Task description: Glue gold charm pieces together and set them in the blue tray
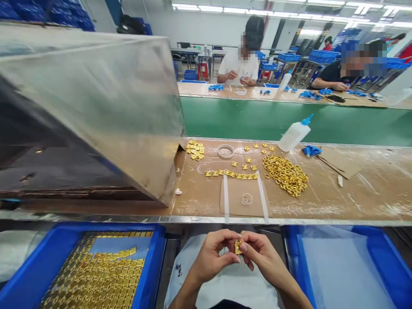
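Note:
My left hand and my right hand meet low in the middle, in front of the bench edge. Between their fingertips is a small gold square piece, pinched from both sides. On the bench beyond them lies a cardboard pad with two white tape strips and a small clear ring. A row of gold pieces runs along the pad's far edge. To its right is a heap of gold links, and a smaller gold pile sits to the left.
A metal hood covers the bench's left part. A blue bin with gold chains is lower left; another blue bin with a clear sheet is lower right. A white bottle stands tilted. Two people work across the green divider.

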`<state>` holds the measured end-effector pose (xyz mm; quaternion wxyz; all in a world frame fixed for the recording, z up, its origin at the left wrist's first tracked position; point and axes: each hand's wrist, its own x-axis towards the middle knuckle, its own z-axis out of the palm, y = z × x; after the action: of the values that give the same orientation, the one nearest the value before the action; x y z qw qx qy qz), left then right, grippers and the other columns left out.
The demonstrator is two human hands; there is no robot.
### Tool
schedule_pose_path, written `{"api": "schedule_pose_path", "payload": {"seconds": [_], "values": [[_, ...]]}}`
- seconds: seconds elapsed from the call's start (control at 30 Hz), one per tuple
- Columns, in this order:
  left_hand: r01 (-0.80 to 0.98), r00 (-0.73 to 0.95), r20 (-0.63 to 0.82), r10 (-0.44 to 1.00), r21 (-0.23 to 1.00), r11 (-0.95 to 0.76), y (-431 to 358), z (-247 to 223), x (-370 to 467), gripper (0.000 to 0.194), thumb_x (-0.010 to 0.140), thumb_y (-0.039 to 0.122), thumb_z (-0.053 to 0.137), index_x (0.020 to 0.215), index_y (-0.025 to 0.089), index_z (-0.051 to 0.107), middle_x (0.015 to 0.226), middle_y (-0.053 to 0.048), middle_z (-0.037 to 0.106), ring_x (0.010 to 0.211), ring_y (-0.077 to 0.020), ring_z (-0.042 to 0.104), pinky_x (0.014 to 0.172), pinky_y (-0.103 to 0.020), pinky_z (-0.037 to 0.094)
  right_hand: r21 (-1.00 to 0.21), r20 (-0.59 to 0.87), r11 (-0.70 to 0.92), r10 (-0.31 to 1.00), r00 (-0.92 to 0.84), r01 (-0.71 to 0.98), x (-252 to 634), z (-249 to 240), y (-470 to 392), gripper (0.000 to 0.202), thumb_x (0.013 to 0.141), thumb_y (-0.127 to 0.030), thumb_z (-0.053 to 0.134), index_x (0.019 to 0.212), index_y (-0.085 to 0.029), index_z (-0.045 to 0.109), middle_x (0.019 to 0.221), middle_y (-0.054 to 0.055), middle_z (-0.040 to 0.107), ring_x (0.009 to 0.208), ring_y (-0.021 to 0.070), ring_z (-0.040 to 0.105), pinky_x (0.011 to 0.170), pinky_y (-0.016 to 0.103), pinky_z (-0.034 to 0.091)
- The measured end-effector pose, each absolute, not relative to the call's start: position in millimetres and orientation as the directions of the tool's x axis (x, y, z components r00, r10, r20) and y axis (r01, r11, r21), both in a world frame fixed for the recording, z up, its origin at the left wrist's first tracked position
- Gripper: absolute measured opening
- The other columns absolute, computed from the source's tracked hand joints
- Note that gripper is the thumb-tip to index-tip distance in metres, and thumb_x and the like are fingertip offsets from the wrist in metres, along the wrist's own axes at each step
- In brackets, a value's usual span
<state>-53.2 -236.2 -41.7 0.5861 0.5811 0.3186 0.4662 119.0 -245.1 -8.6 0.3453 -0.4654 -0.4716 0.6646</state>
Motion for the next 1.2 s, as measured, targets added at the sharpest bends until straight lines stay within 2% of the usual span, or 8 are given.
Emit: {"api": "schedule_pose_path", "payload": {"seconds": [0.27, 0.47, 0.57, 0.67, 0.73, 0.87, 0.97, 1.2], "values": [[0.057, 0.383, 0.156, 0.910, 0.980, -0.192, -213, -28, -49, 0.030, 0.087, 0.047, 0.072, 0.097, 0.018, 0.075, 0.076, -0.004, 0.068, 0.068, -0.0158, 0.060, 0.067, -0.026, 0.048, -0.931, -0.350, -0.364, 0.907, -0.232, -0.021, 126, -9, -228, 0.055, 0.077, -0.070, 0.072, 0.070, -0.018, 0.057, 0.057, -0.004, 0.053, 0.047, 0.0068, 0.043, 0.045, 0.019, 0.036], [0.062, 0.383, 0.124, 0.915, 0.985, -0.159, -197, -34, -39, 0.035, 0.086, 0.052, 0.072, 0.094, 0.018, 0.076, 0.073, -0.003, 0.066, 0.066, -0.0154, 0.059, 0.064, -0.025, 0.048, -0.934, -0.330, -0.353, 0.911, -0.246, -0.056, 134, -23, -219, 0.056, 0.081, -0.072, 0.067, 0.071, -0.017, 0.061, 0.059, -0.003, 0.055, 0.048, 0.0082, 0.046, 0.047, 0.021, 0.040], [0.052, 0.351, 0.107, 0.930, 0.990, -0.133, -191, -41, -35, 0.034, 0.086, 0.050, 0.072, 0.096, 0.017, 0.077, 0.076, -0.005, 0.069, 0.069, -0.0161, 0.062, 0.066, -0.026, 0.051, -0.972, -0.216, -0.215, 0.976, -0.004, 0.093, 150, -31, -210, 0.051, 0.083, -0.068, 0.067, 0.075, -0.017, 0.066, 0.061, 0.001, 0.061, 0.054, 0.0126, 0.055, 0.051, 0.023, 0.045], [0.016, 0.352, 0.016, 0.936, 1.000, -0.024, -186, -48, -33, 0.036, 0.082, 0.047, 0.076, 0.097, 0.015, 0.076, 0.085, -0.009, 0.073, 0.075, -0.0175, 0.066, 0.070, -0.027, 0.056, -0.970, -0.033, -0.088, 0.971, 0.236, 0.227, 168, -39, -194, 0.045, 0.082, -0.061, 0.072, 0.095, -0.018, 0.070, 0.073, 0.004, 0.069, 0.063, 0.0166, 0.063, 0.057, 0.026, 0.051], [-0.008, 0.366, -0.043, 0.929, 0.999, 0.050, -183, -51, -32, 0.037, 0.080, 0.046, 0.078, 0.098, 0.014, 0.076, 0.090, -0.010, 0.075, 0.079, -0.0186, 0.069, 0.073, -0.028, 0.058, -0.957, 0.058, -0.002, 0.978, 0.199, 0.290, 175, -42, -181, 0.039, 0.086, -0.055, 0.072, 0.102, -0.019, 0.071, 0.077, 0.005, 0.072, 0.066, 0.0175, 0.065, 0.059, 0.027, 0.053], [0.000, 0.354, -0.075, 0.932, 0.997, 0.081, -178, -51, -30, 0.035, 0.080, 0.043, 0.078, 0.100, 0.014, 0.075, 0.092, -0.009, 0.076, 0.080, -0.0182, 0.070, 0.076, -0.028, 0.060, -0.875, 0.255, 0.228, 0.967, 0.006, 0.427, 179, -42, -162, 0.021, 0.095, -0.039, 0.065, 0.090, -0.022, 0.075, 0.080, 0.006, 0.073, 0.069, 0.0183, 0.066, 0.063, 0.029, 0.054], [0.015, 0.350, -0.063, 0.935, 0.998, 0.062, -175, -50, -28, 0.032, 0.081, 0.039, 0.078, 0.101, 0.014, 0.075, 0.091, -0.009, 0.076, 0.078, -0.0175, 0.070, 0.075, -0.027, 0.059, -0.796, 0.387, 0.356, 0.921, -0.042, 0.490, 175, -39, -156, 0.017, 0.098, -0.028, 0.062, 0.090, -0.023, 0.076, 0.079, 0.005, 0.070, 0.070, 0.0174, 0.065, 0.063, 0.028, 0.054], [0.080, 0.415, -0.060, 0.908, 0.996, 0.029, -173, -55, -30, 0.032, 0.080, 0.039, 0.080, 0.100, 0.014, 0.076, 0.080, -0.006, 0.071, 0.073, -0.0168, 0.065, 0.070, -0.026, 0.055, -0.616, 0.488, 0.469, 0.858, -0.161, 0.632, 171, -39, -151, 0.020, 0.101, -0.022, 0.056, 0.097, -0.024, 0.076, 0.083, 0.004, 0.061, 0.069, 0.0160, 0.061, 0.061, 0.027, 0.051]]}}
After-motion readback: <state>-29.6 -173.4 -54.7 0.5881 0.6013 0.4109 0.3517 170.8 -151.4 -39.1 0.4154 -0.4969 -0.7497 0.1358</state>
